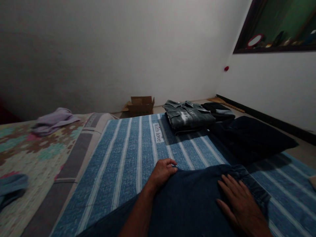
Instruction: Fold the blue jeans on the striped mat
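A pair of dark blue denim trousers [190, 200] lies spread on a blue striped mat in front of me. Its gathered waistband [255, 186] is at the right. My left hand [160, 174] is at the far edge of the trousers, thumb and fingers closed on the cloth there. Flat on the denim near the waistband rests my right hand [238, 200], fingers stretched out and holding nothing. The lower part of the trousers runs out of view at the bottom.
Beyond the trousers sit a folded grey denim jacket [189, 115], a dark folded garment [218, 111] and a dark clothing pile [254, 136]. A cardboard box [140, 104] stands by the wall. At left, a lilac cloth [55, 121] and a blue-grey cloth [13, 187] lie on flowered bedding [49, 168].
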`<action>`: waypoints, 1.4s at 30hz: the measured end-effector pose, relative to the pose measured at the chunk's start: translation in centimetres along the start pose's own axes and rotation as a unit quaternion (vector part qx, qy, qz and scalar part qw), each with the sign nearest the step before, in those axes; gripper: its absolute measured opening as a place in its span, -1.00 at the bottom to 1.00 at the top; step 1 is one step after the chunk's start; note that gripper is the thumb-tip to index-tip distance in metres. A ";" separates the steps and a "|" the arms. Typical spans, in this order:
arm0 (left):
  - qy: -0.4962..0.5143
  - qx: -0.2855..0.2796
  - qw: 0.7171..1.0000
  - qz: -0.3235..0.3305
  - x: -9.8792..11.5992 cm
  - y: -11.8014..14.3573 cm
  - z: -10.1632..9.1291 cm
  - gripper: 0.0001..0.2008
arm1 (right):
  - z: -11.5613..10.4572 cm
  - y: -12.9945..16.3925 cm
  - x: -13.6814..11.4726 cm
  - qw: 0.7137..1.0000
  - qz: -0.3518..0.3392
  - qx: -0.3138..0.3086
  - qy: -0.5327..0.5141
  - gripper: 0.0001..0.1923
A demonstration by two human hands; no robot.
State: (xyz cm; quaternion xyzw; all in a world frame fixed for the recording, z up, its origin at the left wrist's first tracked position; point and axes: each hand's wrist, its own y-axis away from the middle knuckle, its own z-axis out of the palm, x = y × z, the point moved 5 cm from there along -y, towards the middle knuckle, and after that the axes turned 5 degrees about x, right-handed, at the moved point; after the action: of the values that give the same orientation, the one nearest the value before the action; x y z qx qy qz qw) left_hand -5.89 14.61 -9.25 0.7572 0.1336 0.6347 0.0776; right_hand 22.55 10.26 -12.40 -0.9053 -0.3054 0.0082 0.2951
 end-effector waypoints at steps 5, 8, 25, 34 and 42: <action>-0.006 -0.001 1.000 0.003 0.1 0.0 0.0 -0.77 | -0.1 -0.2 0.1 0.999 0.022 -0.003 -0.026 -0.52; -0.012 -0.003 1.000 0.011 0.1 -0.1 -0.1 -0.77 | -0.4 -0.5 0.0 0.999 0.022 0.007 -0.038 -0.53; -0.037 -0.005 0.999 0.037 0.1 -0.4 -0.3 -0.75 | -1.9 -11.6 -11.4 0.946 0.002 0.076 -0.315 -0.83; -0.032 0.007 0.999 0.037 -0.2 -0.3 -0.2 -0.74 | 0.0 -9.8 -11.5 0.944 -0.012 0.066 -0.323 -0.79; -0.062 0.039 0.996 0.048 0.4 -0.1 -0.8 -0.74 | -0.1 -9.9 -11.3 0.942 -0.007 0.051 -0.331 -0.76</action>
State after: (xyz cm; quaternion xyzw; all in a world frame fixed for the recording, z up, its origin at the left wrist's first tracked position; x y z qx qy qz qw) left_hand -6.60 14.77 -8.74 0.8032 0.1166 0.5837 0.0256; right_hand 7.90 10.24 -8.83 -0.8329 -0.3917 0.3210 0.2229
